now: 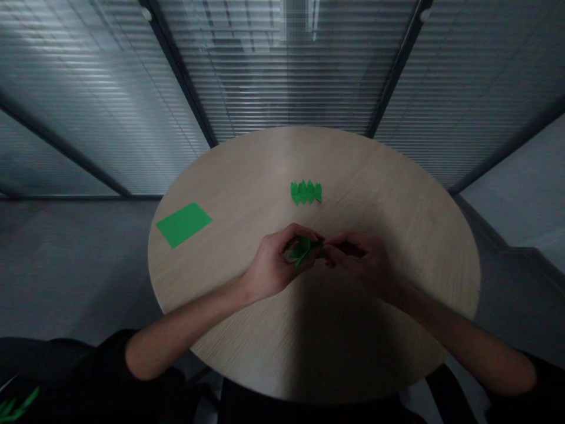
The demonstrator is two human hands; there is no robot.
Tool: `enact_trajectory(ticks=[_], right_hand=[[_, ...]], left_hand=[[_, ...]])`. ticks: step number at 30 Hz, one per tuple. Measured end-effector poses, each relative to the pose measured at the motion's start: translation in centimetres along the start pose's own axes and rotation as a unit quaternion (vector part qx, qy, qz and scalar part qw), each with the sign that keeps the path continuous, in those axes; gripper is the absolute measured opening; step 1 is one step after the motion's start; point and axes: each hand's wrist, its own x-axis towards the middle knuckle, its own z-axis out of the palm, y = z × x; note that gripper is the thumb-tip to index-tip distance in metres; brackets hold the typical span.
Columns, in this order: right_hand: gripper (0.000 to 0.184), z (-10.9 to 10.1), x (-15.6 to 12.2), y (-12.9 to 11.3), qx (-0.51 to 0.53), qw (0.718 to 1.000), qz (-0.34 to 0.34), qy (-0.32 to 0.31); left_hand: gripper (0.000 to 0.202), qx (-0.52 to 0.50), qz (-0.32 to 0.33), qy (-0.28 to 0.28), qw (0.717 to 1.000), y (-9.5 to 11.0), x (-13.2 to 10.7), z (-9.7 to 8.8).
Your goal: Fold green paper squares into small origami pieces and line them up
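Both hands meet over the near middle of the table around a small folded piece of green paper (301, 251). My left hand (274, 262) is closed on it, with thumb and fingers curled about its sides. The fingertips of my right hand (362, 256) pinch its right end, where the fingers hide part of the paper. Just beyond the hands lies a zigzag-edged green folded paper piece (306, 192), touched by neither hand. A flat green paper sheet (184, 224) rests farther left, apart from my left hand.
The round wooden table (247, 171) has its far edge close to glass panels with blinds (286, 88). Dark frame posts stand between the panels. Grey floor (88, 259) shows on both sides. Something green (20, 406) is at the lower left corner, too cut off to name.
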Motion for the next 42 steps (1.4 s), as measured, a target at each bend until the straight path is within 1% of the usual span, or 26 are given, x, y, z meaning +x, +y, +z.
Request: enact_trajectory(ticks=[5,8,13,17,22,26,28,30,32,35,38,42], right_hand=[[0.023,-0.1,0.0,0.3,0.011,1.0,0.001,0.014],[0.024,-0.1,0.0,0.5,0.011,1.0,0.004,0.01],[0.023,-0.1,0.1,0.4,0.025,0.999,0.024,-0.016],[0.02,0.1,0.2,-0.2,0.033,0.999,0.029,-0.012],[0.022,0.2,0.1,-0.3,0.024,0.999,0.027,0.001],[0.026,0.1,0.1,-0.3,0.016,1.0,0.024,0.008],[0.029,0.1,0.1,-0.3,0.019,0.999,0.028,0.014],[0.029,0.1,0.0,-0.2,0.016,0.999,0.027,0.019],[0.027,0.1,0.0,0.2,0.004,1.0,0.017,0.025],[0.023,0.1,-0.1,0.6,-0.029,0.999,-0.007,0.022],[0.022,0.1,-0.1,0.7,-0.053,0.998,-0.016,0.014],[0.022,0.1,-0.1,0.5,-0.05,0.999,-0.018,0.007]], left_hand=[[0.042,-0.018,0.023,-0.01,1.0,-0.3,-0.1,0.0],[0.041,-0.033,0.017,-0.013,0.999,-0.3,0.0,0.0],[0.033,-0.044,0.01,-0.026,0.999,0.0,0.0,0.0],[0.036,-0.046,0.018,-0.039,0.998,0.0,0.0,-0.2],[0.044,0.009,0.033,-0.038,0.999,0.0,-0.1,-0.4],[0.053,0.054,0.069,-0.014,0.996,-0.1,0.0,-0.4],[0.05,0.083,0.109,0.013,0.99,-0.1,0.1,-0.5],[0.041,0.125,0.146,0.042,0.98,0.0,0.2,-0.5],[0.033,0.162,0.163,0.059,0.971,0.2,0.3,-0.5],[0.024,0.188,0.173,0.059,0.965,0.3,0.3,-0.5],[0.018,0.2,0.193,0.051,0.959,0.0,0.3,-0.3],[0.015,0.215,0.219,0.043,0.951,-0.4,0.2,-0.3]])
